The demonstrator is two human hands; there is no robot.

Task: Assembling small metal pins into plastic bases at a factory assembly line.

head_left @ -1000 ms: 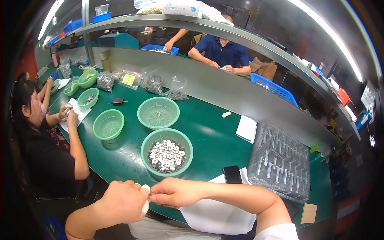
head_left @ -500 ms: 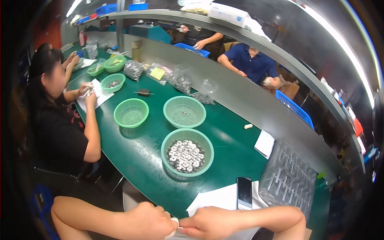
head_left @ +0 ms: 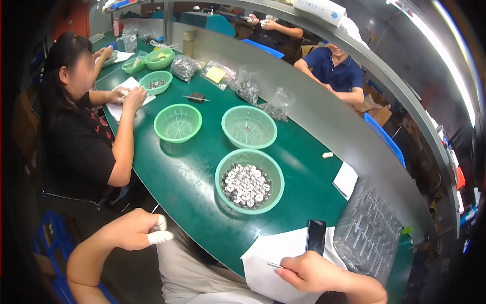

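My left hand (head_left: pixel 134 230) is off the table's edge, left of my lap. White covers wrap its thumb and a fingertip, which stand apart with nothing seen between them. Over the white paper (head_left: pixel 273 248) at the near edge, my right hand (head_left: pixel 311 271) pinches a thin metal rod (head_left: pixel 274 265) whose tip points left. A dark phone (head_left: pixel 316 236) lies just beyond that hand. Farther in, a green basket (head_left: pixel 280 190) is filled with shiny metal rings (head_left: pixel 247 185). Behind it stands a second green basket (head_left: pixel 233 129) with a small metal piece at its bottom.
A bright green basket (head_left: pixel 177 107) stands left of these. Clear plastic trays (head_left: pixel 367 228) are stacked at the right, by a white pad (head_left: pixel 345 181). Bagged parts (head_left: pixel 247 91) line the metal divider. A co-worker (head_left: pixel 76 137) sits at left; another person (head_left: pixel 331 71) sits beyond the divider.
My hands, together at the near edge before, have parted: the left went left and up, the right moved right over the paper. The rod now shows in my right hand. The view has shifted.
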